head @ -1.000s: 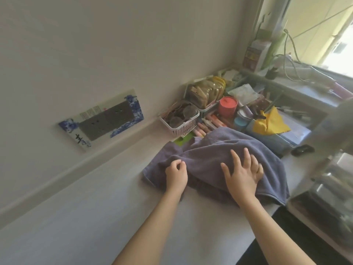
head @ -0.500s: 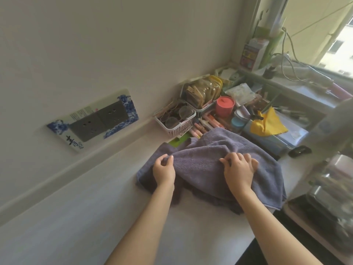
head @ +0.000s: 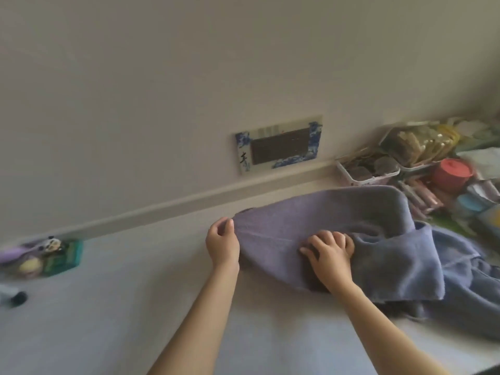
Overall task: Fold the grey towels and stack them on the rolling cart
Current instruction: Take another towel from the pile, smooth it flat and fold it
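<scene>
A grey-purple towel (head: 338, 212) lies bunched on the white counter (head: 135, 307), stretched leftward from a heap at the right. My left hand (head: 223, 243) pinches its left corner. My right hand (head: 328, 251) grips a fold in the middle of the same towel, fingers curled into the cloth. More grey towel cloth (head: 465, 301) lies crumpled beneath and to the right; whether it is a second towel I cannot tell. The rolling cart is out of view.
White baskets (head: 365, 174) of small items, a red jar (head: 450, 174) and pens crowd the counter's right end. A socket panel (head: 278, 143) is on the wall. Small toys and a green box (head: 62, 257) sit at the far left.
The view has swung left. Both hands have pulled the towel leftward along the counter, stretching it out; my right hand went from flat on the cloth to gripping a fold.
</scene>
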Available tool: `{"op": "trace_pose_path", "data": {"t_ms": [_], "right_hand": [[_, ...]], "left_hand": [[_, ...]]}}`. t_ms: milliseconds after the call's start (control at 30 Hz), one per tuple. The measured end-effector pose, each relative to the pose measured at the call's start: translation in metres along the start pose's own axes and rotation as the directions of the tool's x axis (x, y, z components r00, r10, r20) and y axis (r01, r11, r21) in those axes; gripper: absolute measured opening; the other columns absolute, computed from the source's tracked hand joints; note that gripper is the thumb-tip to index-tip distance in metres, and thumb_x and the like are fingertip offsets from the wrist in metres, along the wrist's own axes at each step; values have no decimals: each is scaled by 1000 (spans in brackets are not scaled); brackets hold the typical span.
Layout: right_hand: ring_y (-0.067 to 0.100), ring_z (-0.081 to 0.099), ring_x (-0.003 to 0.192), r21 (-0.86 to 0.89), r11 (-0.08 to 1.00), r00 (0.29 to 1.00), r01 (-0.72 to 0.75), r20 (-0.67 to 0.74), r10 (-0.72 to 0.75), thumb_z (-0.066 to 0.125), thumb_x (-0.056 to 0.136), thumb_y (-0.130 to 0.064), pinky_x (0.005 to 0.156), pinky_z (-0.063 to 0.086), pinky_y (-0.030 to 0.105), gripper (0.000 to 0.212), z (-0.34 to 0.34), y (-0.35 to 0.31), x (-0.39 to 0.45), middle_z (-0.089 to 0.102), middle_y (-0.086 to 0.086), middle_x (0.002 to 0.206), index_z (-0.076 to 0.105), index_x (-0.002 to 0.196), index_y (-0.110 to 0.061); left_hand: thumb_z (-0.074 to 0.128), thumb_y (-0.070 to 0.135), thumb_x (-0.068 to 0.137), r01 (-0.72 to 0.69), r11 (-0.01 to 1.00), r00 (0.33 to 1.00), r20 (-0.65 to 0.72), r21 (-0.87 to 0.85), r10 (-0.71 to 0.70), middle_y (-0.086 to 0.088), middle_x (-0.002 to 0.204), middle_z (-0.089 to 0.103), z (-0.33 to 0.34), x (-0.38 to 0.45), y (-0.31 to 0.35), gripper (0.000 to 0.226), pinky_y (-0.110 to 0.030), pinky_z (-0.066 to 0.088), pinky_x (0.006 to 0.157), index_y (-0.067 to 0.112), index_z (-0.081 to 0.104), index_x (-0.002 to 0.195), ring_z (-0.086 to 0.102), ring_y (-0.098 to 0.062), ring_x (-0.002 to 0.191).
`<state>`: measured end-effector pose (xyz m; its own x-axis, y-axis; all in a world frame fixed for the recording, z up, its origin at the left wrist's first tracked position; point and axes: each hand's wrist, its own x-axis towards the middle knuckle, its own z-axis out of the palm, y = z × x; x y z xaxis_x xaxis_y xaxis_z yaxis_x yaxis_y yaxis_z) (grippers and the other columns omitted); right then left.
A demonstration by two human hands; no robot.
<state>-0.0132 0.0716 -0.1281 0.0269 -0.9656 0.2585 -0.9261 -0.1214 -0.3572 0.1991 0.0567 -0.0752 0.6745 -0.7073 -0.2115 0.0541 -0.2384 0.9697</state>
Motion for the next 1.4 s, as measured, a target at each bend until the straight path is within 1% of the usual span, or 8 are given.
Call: {"op": "trace_pose_path", "data": {"t_ms": [233, 433, 733, 833, 967, 1100, 1267, 1400], "right_hand": [[20, 56, 77, 351, 922, 975, 162, 88, -204, 55, 85, -33, 94, 29, 41, 21, 46, -151, -14, 65, -7, 66, 65, 73, -19], [17, 50, 68, 537, 836, 926, 110, 249, -282, 54, 94, -23, 63, 30, 28, 14, 54, -243, -29, 57, -8, 71, 58, 81, -17], [13, 46, 47, 62, 995, 912, 75, 399, -93, 41, 93, -52, 45, 28, 26, 56, 56, -215, -51, 48, -7, 50, 43, 48, -19], [17, 51, 56, -19, 989, 929, 148, 347, -132, 39, 93, -52, 63, 41, 30, 56, 61, -219, -54, 51, -6, 57, 52, 50, -18], [24, 56, 99, 207, 966, 920, 158, 325, -220, 46, 94, -40, 78, 42, 31, 30, 80, -233, -50, 63, 0, 102, 66, 94, -18], [16, 27, 140, 253, 959, 802, 126, 543, -249, 35, 99, -41, 110, 25, 31, 44, 106, -250, -44, 37, -3, 149, 41, 139, -25], [14, 2, 146, 196, 981, 742, -9, 659, -125, 26, 100, -45, 117, 4, 36, 57, 133, -253, -44, 14, -5, 158, 10, 150, -25], [12, -4, 146, 57, 997, 786, -58, 618, 10, 21, 98, -48, 118, -6, 39, 60, 143, -234, -37, 6, -8, 158, 3, 151, -24]], "left_hand": [[56, 7, 92, -62, 996, 947, -311, 63, 78, -13, 112, 66, -172, 43, -4, 21, -32, 45, 97, 1, 64, 109, 60, -25, 107], [56, 15, 91, -77, 949, 888, -412, 305, 205, -9, 107, 69, -275, 46, -11, 24, -24, 43, 86, 2, 68, 107, 62, -23, 102], [51, 27, 87, 177, 737, 967, -255, 652, -6, -13, 103, 68, -282, 51, -74, 26, -37, 45, 83, 17, 73, 97, 58, -36, 103], [52, 25, 87, 140, 734, 974, -225, 665, 17, -10, 110, 67, -287, 57, -89, 26, -39, 45, 84, 19, 73, 101, 57, -35, 106], [46, 26, 93, 51, 713, 986, -150, 699, 76, -2, 125, 62, -298, 70, -101, 31, -39, 37, 95, 18, 67, 114, 53, -26, 117], [35, 28, 96, -105, 672, 989, 7, 733, 148, -3, 129, 61, -299, 87, -102, 41, -33, 29, 104, 16, 64, 122, 49, -21, 126], [28, 25, 103, -303, 629, 919, 394, 716, -5, -7, 151, 36, -286, 115, -100, 45, -34, 15, 115, 16, 33, 147, 29, -23, 141], [17, 41, 102, -214, 439, 931, 318, 873, -181, -1, 161, 5, -284, 139, -112, 57, -48, -5, 116, 17, 6, 152, -2, -16, 147]]}}
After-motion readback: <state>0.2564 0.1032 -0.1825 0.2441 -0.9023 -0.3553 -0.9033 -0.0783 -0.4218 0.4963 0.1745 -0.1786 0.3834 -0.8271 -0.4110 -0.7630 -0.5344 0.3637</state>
